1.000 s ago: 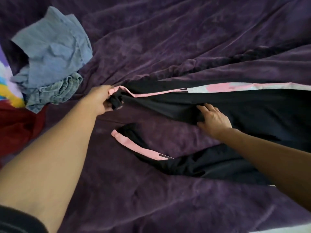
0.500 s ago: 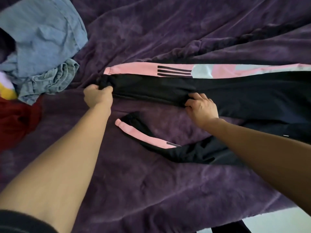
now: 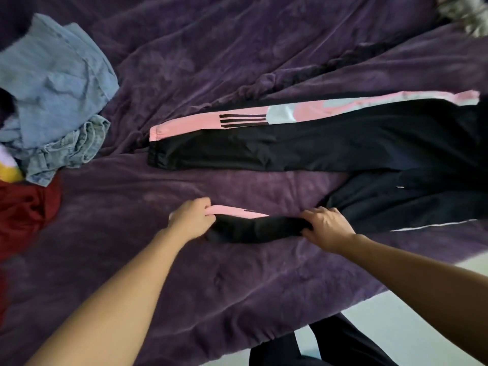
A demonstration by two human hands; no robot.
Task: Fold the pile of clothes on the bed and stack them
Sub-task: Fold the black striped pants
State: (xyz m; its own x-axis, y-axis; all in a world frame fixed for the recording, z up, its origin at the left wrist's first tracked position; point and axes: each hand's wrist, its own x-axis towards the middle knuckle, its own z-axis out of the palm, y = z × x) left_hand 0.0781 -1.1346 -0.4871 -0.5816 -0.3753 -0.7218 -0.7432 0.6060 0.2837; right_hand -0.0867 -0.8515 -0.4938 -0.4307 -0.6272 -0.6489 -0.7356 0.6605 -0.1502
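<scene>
Black track pants (image 3: 330,146) with a pink and grey side stripe lie spread on the purple blanket (image 3: 237,54). The far leg lies flat and straight, cuff to the left. The near leg is bunched and twisted. My left hand (image 3: 191,219) grips its pink cuff end. My right hand (image 3: 326,228) grips the same leg further right, near the knee. A heap of unfolded clothes (image 3: 52,101) sits at the left: blue shirt, denim piece, dark red garment.
The bed's near edge runs diagonally at the lower right, with pale floor (image 3: 409,326) beyond it. My dark-trousered legs (image 3: 317,347) show at the bottom. A grey furry thing (image 3: 464,14) lies at the top right corner.
Both hands let go of the far leg, which now lies flat, and moved toward me to take hold of the near leg at the cuff and mid-length.
</scene>
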